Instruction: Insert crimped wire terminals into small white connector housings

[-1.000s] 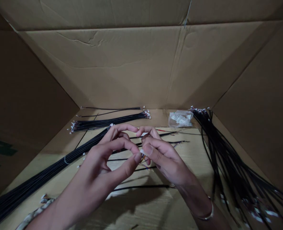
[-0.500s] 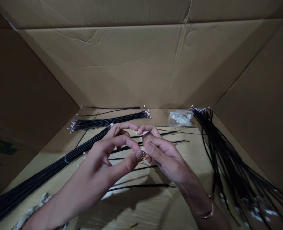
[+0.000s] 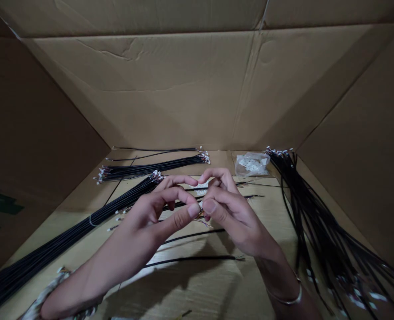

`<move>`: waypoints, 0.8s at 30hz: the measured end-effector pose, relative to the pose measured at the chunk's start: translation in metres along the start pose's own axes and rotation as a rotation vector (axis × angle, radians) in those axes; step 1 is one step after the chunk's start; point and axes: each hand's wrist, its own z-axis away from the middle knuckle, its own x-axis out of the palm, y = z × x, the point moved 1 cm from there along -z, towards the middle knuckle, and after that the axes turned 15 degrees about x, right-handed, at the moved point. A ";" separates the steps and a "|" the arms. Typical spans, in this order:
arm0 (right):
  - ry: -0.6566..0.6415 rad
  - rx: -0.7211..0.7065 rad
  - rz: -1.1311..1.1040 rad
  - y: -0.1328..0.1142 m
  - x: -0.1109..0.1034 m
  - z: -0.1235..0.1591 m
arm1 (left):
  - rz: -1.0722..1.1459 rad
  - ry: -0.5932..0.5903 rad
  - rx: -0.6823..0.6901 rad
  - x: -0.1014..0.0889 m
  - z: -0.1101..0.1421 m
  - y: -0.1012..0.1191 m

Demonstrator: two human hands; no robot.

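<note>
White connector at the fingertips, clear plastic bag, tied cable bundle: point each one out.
White connector (image 3: 201, 205), head view: its small visible part.
Clear plastic bag (image 3: 252, 164), head view: its middle.
Tied cable bundle (image 3: 66, 238), head view: its black cables, about midway along.

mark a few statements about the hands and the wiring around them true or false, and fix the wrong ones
1. A small white connector shows between the fingertips of the left hand and right hand. True.
2. The clear plastic bag is in the left hand. False: the bag lies near the back cardboard wall.
3. A bracelet is on the right wrist. True.
4. The long tied bundle of black cables lies on the right side. False: that bundle lies on the left.
5. The black cables on the right fan out toward the near side. True.
</note>
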 end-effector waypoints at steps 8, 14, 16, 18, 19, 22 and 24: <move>0.006 0.016 -0.070 0.001 0.000 -0.003 | -0.072 -0.035 0.105 -0.003 0.003 -0.006; 0.016 0.029 -0.037 0.000 -0.002 -0.001 | -0.216 -0.035 0.263 -0.004 0.000 -0.005; 0.002 0.023 -0.032 0.000 -0.002 -0.001 | -0.250 -0.015 0.284 -0.003 0.000 -0.003; 0.014 0.004 -0.003 0.000 -0.002 -0.001 | -0.259 0.014 0.283 -0.002 0.000 -0.001; 0.029 -0.011 0.019 0.000 -0.002 -0.001 | -0.255 0.024 0.279 -0.001 0.001 0.000; 0.081 -0.057 0.097 -0.001 -0.001 0.001 | -0.239 0.039 0.263 -0.001 0.002 -0.001; 0.092 -0.067 0.150 -0.003 -0.001 0.002 | -0.238 0.033 0.257 0.000 0.003 -0.001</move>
